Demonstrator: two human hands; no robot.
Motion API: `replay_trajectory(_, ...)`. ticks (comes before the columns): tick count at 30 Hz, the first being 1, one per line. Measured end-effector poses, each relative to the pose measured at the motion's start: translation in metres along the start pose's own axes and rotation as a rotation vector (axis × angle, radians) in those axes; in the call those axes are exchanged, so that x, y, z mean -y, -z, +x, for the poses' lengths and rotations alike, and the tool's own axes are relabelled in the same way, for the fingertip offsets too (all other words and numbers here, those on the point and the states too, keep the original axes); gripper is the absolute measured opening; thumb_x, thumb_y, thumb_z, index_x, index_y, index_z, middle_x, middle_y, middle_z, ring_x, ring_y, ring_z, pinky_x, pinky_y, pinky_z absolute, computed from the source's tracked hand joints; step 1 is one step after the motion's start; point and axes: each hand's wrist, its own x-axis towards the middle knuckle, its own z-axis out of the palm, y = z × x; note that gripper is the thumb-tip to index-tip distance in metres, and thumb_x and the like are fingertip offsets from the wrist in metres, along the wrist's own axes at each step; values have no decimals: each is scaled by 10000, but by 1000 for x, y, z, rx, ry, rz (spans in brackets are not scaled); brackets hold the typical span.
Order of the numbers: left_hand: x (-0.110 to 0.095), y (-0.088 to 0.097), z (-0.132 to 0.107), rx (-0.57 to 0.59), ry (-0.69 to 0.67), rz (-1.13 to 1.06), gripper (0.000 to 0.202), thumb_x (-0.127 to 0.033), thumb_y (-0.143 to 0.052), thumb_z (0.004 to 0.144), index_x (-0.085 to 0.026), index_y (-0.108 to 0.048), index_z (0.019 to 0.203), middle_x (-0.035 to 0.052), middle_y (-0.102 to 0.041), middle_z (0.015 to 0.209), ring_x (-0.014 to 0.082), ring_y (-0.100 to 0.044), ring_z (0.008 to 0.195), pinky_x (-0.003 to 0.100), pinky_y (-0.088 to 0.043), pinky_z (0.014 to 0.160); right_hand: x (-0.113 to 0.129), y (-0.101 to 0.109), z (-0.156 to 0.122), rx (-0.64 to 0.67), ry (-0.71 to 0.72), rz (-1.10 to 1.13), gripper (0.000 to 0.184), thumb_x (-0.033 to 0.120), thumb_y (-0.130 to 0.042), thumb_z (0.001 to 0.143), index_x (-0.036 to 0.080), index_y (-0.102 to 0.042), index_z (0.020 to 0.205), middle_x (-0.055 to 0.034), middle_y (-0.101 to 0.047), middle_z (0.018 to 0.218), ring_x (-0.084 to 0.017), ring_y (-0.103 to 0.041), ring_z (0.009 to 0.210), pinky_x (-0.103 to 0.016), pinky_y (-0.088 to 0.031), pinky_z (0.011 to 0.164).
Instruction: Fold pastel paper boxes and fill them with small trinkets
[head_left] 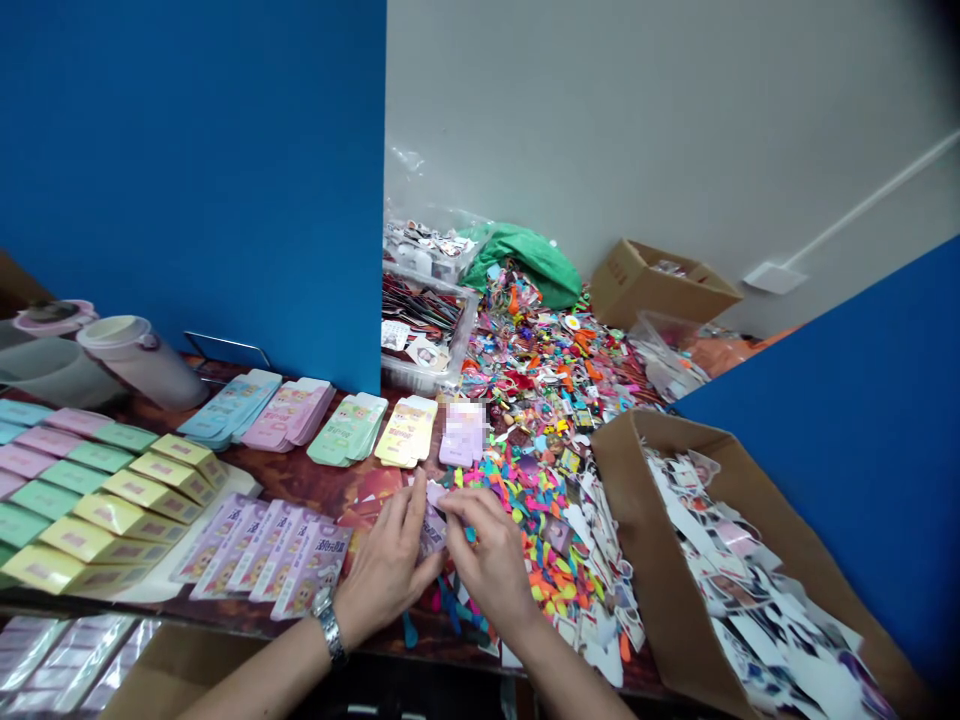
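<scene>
Right of the flat purple sleeves [262,550], your left hand [386,570] and right hand [491,560] both pinch one lilac packet [433,527] by the fingertips, low over the table, beside the coloured clip heap [540,480] and the cardboard box [637,530]

The left hand [386,570] and right hand [491,565] cover most of the lilac packet [433,530] pinched between them, and its print is unreadable. Behind it, the top of the lilac stack [463,432] is pixelated out, and bits in the colourful pile [540,400] are too small to tell apart. The bottom edge cuts off the cardboard box [624,478] and both forearms.
</scene>
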Motion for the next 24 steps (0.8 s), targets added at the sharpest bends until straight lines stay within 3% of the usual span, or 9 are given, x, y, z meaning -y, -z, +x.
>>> replay_trajectory(4, 0, -1, -5, 57, 44, 174, 922, -354, -523, 886, -165, 108, 1531, 176, -538, 1217, 309, -589, 1027, 352, -541, 681, -2, -3, -4, 23, -15, 19, 247, 69, -522, 875, 222, -693, 969, -56, -672, 928, -190, -637, 890, -317, -520, 798)
replay_trajectory(9, -1, -5, -8, 43, 31, 103, 944, -356, -528, 880, -144, 126, 1527, 184, -529, 1227, 307, -569, 1042, 382, -539, 759, 0, 0, -7, 24, -45, -13, 226, 82, -519, 876, 219, -688, 938, -51, -665, 883, -191, -634, 854, -314, -520, 765)
replay_trajectory(12, -1, -6, -7, 33, 38, 125, 952, -354, -538, 877, -177, 135, 1527, 179, -536, 1212, 317, -573, 1023, 390, -543, 730, -2, 0, -8, 18, -31, -11, 212, 110, -529, 887, 228, -693, 953, -50, -683, 893, -197, -640, 873, -325, -526, 783)
replay_trajectory(16, 0, -2, -5, 87, 76, 34, 971, -307, -542, 866, -191, 167, 1518, 183, -491, 1291, 323, -546, 1126, 424, -534, 835, -13, -8, -17, -2, -96, 144, 231, 196, -531, 934, 237, -673, 1112, -63, -714, 1065, -201, -667, 1008, -338, -544, 883)
replay_trajectory(19, 0, 3, -5, 127, 98, -79, 972, -290, -542, 863, -171, 167, 1518, 192, -466, 1328, 314, -522, 1189, 438, -503, 924, -22, -16, -28, -30, -177, 276, 324, 233, -485, 971, 231, -580, 1281, -81, -673, 1238, -201, -634, 1153, -353, -521, 984)
replay_trajectory(24, 2, 1, -8, 74, 81, -55, 935, -302, -539, 869, -177, 109, 1532, 196, -470, 1360, 320, -514, 1185, 453, -500, 911, -23, -28, -39, -92, -198, 239, 389, 245, -467, 984, 232, -498, 1371, -84, -673, 1248, -203, -602, 1210, -374, -490, 1039)
